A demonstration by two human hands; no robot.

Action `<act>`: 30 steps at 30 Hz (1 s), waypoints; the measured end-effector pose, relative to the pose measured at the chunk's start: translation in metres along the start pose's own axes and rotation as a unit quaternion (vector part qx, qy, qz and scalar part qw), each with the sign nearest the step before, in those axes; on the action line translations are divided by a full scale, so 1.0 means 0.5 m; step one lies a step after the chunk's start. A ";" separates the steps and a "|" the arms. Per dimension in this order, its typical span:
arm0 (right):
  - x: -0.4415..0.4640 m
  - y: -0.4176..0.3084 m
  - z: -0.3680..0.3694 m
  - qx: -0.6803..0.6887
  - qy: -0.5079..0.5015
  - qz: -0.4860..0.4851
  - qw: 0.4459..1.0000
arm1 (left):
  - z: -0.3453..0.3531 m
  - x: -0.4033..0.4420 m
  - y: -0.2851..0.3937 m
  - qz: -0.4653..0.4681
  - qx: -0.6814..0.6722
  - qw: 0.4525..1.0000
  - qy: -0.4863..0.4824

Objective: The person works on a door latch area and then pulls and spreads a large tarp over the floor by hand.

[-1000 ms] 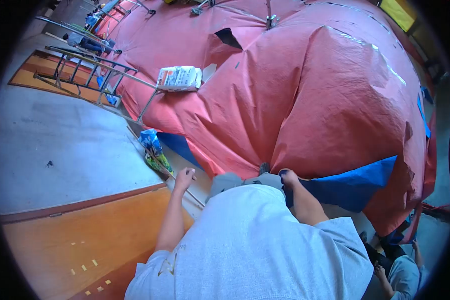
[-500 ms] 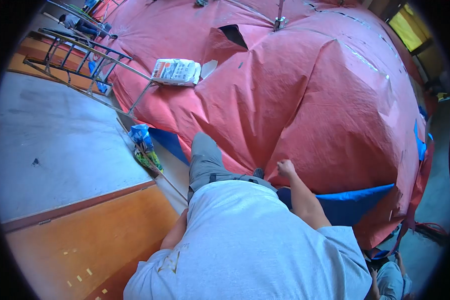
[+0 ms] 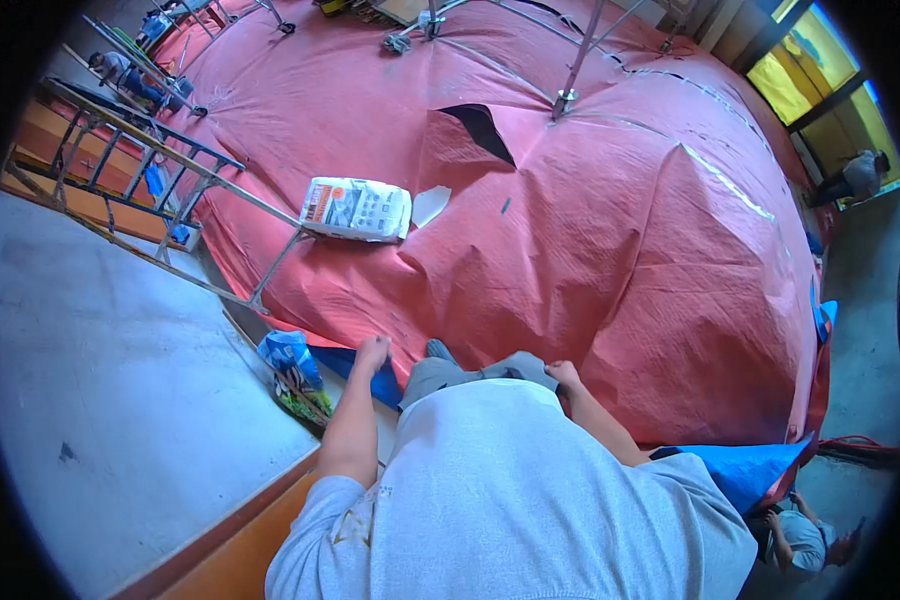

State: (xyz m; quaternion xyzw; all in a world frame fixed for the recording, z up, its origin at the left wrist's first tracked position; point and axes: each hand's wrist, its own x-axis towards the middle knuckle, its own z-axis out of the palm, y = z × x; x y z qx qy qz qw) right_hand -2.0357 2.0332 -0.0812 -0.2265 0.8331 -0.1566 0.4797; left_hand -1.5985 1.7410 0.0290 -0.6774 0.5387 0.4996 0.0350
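Observation:
My left hand [image 3: 373,353] is closed, held out over the blue underside [image 3: 345,362] of the tarp's edge. A small dark spot shows at its fingers; whether it holds anything I cannot make out. My right hand [image 3: 565,375] is loosely closed beside the knee of my grey trousers [image 3: 510,366], with nothing visible in it. Below both hands spreads the creased red tarp [image 3: 530,240]. A blue and green printed bag [image 3: 290,360] stands left of my left hand.
A white printed sack [image 3: 356,209] lies on the tarp beside a torn white piece [image 3: 430,206]. A metal ladder-like frame [image 3: 185,175] leans at the left, above a grey panel [image 3: 100,350]. Scaffold poles [image 3: 577,60] stand farther off. Other people [image 3: 800,538] are at the lower right, far right and upper left.
My left hand has swung forward from beside my body. My right hand has drawn back slightly toward my leg. The view has tilted up, showing more of the far tarp and scaffold.

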 end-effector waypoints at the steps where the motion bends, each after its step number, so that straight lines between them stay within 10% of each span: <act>1: -0.044 -0.135 -0.025 0.003 0.009 0.005 1.000 | -0.044 0.050 0.017 0.033 -0.016 0.999 0.024; 5: -0.045 -0.417 -0.051 0.213 0.015 -0.049 0.976 | -0.198 0.147 0.119 0.119 -0.030 0.991 0.049; 10: -0.001 -0.567 -0.071 0.156 0.028 -0.042 0.986 | -0.250 0.267 0.104 0.136 -0.027 0.990 0.038; 14: 0.153 -0.439 -0.042 -0.094 -0.093 -0.043 0.990 | -0.257 0.299 0.061 -0.031 -0.067 0.996 -0.059; 17: 0.182 -0.492 -0.057 0.054 -0.157 0.199 0.966 | -0.280 0.360 0.007 -0.094 -0.130 0.984 -0.077; 22: 0.428 -0.653 -0.116 -0.101 -0.182 0.237 0.949 | -0.411 0.426 0.006 -0.162 -0.219 0.962 -0.002; 24: 0.650 -0.733 -0.114 -0.226 -0.202 0.160 0.939 | -0.473 0.433 0.056 -0.198 -0.223 0.951 0.080; 26: 0.765 -0.969 -0.161 -0.644 -0.116 -0.308 0.691 | -0.540 0.461 0.096 -0.262 -0.264 0.927 0.050; 27: 1.014 -0.905 -0.070 -0.512 0.076 -0.324 0.792 | -0.572 0.481 0.134 -0.267 -0.249 0.930 0.046; 28: 0.902 -1.179 -0.152 -0.278 0.042 -0.259 0.924 | -0.579 0.516 0.137 -0.262 -0.243 0.933 0.027; 30: 1.107 -1.220 -0.111 -0.303 0.119 -0.390 0.861 | -0.588 0.572 0.129 -0.269 -0.243 0.932 0.005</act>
